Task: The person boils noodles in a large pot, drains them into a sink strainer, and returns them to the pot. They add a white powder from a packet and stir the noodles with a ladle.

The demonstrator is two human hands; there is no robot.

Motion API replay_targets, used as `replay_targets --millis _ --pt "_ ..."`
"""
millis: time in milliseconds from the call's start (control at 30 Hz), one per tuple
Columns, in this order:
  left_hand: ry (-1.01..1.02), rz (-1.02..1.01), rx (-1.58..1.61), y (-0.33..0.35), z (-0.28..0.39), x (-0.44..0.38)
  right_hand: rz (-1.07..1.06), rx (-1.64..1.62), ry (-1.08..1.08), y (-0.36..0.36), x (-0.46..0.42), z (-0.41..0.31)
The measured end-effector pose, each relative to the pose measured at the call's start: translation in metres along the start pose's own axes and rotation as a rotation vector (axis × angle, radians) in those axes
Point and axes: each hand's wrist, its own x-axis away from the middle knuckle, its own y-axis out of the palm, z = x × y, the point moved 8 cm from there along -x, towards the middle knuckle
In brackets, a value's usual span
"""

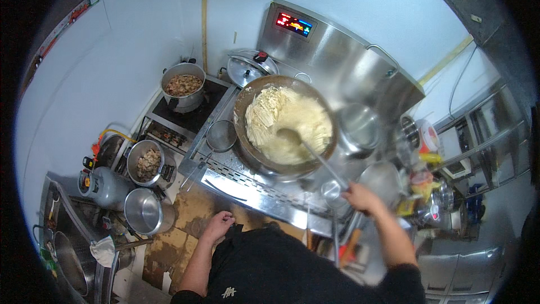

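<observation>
My right hand [362, 197] grips the handle of a long metal ladle [322, 160]. The ladle's bowl rests in pale, frothy liquid [306, 114] inside a big brown-rimmed wok [241, 137]. Pale, thin strands, like enoki mushrooms [263, 112], are heaped at the wok's left side. Low in front of my body, my left hand [219, 226] hangs with fingers loosely curled and nothing seen in it. It is apart from the steel stove [270, 202].
Left of the wok lies a wire strainer [221, 136]. A pot of chopped food [183, 85] stands on a black cooktop [206, 107]. Two more pots [145, 162] and a gas cylinder [107, 188] are lower left. A steel basin [358, 128] sits right of the wok.
</observation>
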Motion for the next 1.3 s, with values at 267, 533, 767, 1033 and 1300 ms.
replay_targets --millis 267,533,767,1033,1300 --pt "0.044 0.1 0.046 -0.007 -0.041 0.002 0.046 -0.103 0.097 0.058 -0.091 -0.022" --pt "-0.056 0.163 0.099 -0.016 -0.073 0.025 0.328 -0.219 0.052 0.011 -0.102 -0.027" --pt "-0.119 0.09 0.219 -0.003 -0.048 0.026 0.1 -0.639 0.123 0.023 -0.148 -0.017" --pt "-0.064 0.101 0.171 -0.004 -0.055 0.025 -0.158 -0.761 0.065 0.051 -0.09 -0.079" --pt "-0.078 0.073 0.067 0.004 -0.048 0.014 0.055 -0.053 -0.116 0.0 -0.023 -0.012"
